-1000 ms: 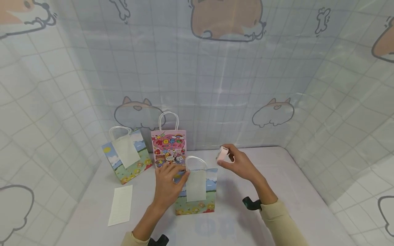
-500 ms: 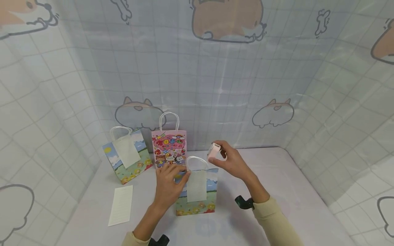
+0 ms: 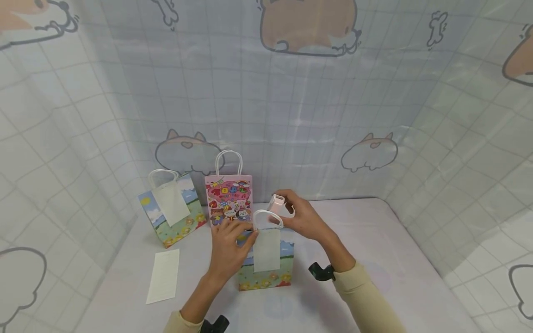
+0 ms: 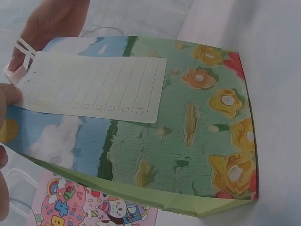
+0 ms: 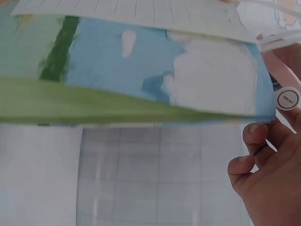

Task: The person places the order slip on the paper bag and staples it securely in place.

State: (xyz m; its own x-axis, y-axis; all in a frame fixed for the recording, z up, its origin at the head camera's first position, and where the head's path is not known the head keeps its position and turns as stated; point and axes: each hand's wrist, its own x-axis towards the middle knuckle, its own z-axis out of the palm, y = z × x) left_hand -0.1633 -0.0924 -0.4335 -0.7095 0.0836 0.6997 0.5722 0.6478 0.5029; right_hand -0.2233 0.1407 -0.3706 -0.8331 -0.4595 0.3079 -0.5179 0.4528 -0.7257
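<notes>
A paper gift bag (image 3: 266, 280) printed with sky and flowers stands in the middle of the table. A lined paper slip (image 3: 266, 252) lies against its upper front, below the white handle. My left hand (image 3: 229, 249) pinches the bag's top edge and the slip at the left, thumb in front. My right hand (image 3: 306, 219) holds a small pink and white stapler (image 3: 276, 202) behind the handle at the bag's top edge. The right wrist view shows the stapler's round white disc (image 5: 288, 99) beside the bag's top corner; its jaws are hidden there.
A second flowered bag (image 3: 179, 222) with a paper slip (image 3: 170, 203) on its front leans at the left. A pink cartoon bag (image 3: 229, 199) stands behind my left hand. Another lined slip (image 3: 163, 276) lies flat on the table (image 3: 374, 259). Patterned curtains (image 3: 291, 115) surround the table.
My right hand has moved left with the stapler, from beside the bag to behind its white handle. The left hand and the bags have stayed in place.
</notes>
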